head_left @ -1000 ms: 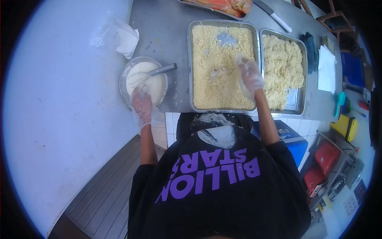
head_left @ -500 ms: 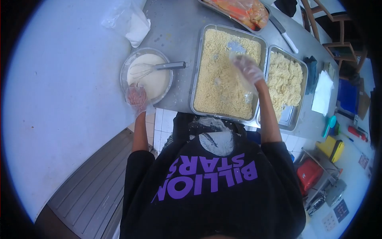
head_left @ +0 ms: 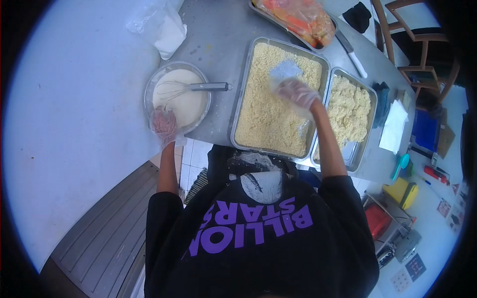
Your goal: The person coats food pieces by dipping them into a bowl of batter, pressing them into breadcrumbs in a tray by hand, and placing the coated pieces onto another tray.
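Note:
My left hand (head_left: 164,123), in a clear plastic glove, is at the near left rim of a bowl (head_left: 205,112) of white batter (head_left: 191,107). Its fingertips are over the batter, too unclear to show whether they hold anything. A whisk (head_left: 208,87) rests across the bowl with its handle over the right rim. My right hand (head_left: 297,94), also gloved, is over the large metal tray (head_left: 237,107) of pale yellow crumbs (head_left: 268,116). Its fingers look stretched out, slightly blurred, with nothing visible in them. Bare metal shows beyond them.
Right of it stands a smaller tray (head_left: 356,161) of clumped crumbs (head_left: 348,107). A tray with a plastic bag of orange food (head_left: 303,22), a knife (head_left: 352,54), white paper (head_left: 393,126) and a turquoise spoon (head_left: 400,166) lie around. A plastic bag (head_left: 169,37) is behind the bowl.
My right hand has moved left over the crumbs, and the bare patch in the tray looks larger. My left hand has stayed at the bowl's near side. The camera view has shifted.

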The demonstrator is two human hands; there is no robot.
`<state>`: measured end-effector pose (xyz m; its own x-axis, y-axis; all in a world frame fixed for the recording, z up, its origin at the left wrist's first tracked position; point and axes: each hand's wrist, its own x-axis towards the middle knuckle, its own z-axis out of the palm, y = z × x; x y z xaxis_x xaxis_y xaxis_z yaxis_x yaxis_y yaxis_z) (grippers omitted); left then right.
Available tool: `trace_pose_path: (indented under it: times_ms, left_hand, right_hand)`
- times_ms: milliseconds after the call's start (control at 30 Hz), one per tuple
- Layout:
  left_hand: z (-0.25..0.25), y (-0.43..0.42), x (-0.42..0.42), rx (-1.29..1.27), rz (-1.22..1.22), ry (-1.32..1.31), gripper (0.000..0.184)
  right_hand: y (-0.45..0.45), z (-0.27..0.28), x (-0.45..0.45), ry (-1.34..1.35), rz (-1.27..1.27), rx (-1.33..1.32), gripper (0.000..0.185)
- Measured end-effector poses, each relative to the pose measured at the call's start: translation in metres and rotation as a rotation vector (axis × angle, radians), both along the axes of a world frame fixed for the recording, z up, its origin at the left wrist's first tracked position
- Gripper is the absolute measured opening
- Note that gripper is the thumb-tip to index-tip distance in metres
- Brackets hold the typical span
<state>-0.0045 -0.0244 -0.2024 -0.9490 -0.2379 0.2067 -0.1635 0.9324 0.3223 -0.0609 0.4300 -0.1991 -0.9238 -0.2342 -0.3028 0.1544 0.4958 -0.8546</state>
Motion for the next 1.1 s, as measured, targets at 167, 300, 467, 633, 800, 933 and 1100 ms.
trace_pose_path:
  times_ms: [167, 300, 467, 633, 800, 933, 1100]
  left_hand:
    - [0.003, 0.001, -0.001, 0.021, 0.016, -0.048, 0.036]
    - [0.018, 0.012, -0.001, 0.091, 0.059, -0.073, 0.038]
    - [0.012, 0.010, -0.001, 0.056, 0.060, -0.064, 0.037]
    - [0.006, 0.002, 0.000, 0.019, 0.004, 0.000, 0.035]
    - [0.007, 0.003, -0.002, 0.063, -0.009, -0.015, 0.031]
    - [0.008, 0.003, -0.003, 0.061, -0.030, 0.018, 0.030]
    - [0.004, 0.001, -0.003, 0.054, -0.034, 0.046, 0.031]
  right_hand:
    - [0.034, 0.033, -0.042, 0.371, -0.152, 0.678, 0.032]
    - [0.018, -0.013, -0.051, 0.318, -0.088, 0.649, 0.038]
    - [-0.045, -0.019, -0.078, 0.907, -0.113, 0.501, 0.037]
    - [-0.083, 0.025, -0.075, 0.229, 0.245, 0.540, 0.038]
    - [-0.086, 0.017, -0.031, 0.344, 0.373, 0.467, 0.036]
    - [-0.092, 0.079, -0.007, 0.155, 0.712, 0.625, 0.037]
    - [-0.066, 0.100, 0.032, 0.047, 0.815, 0.656, 0.043]
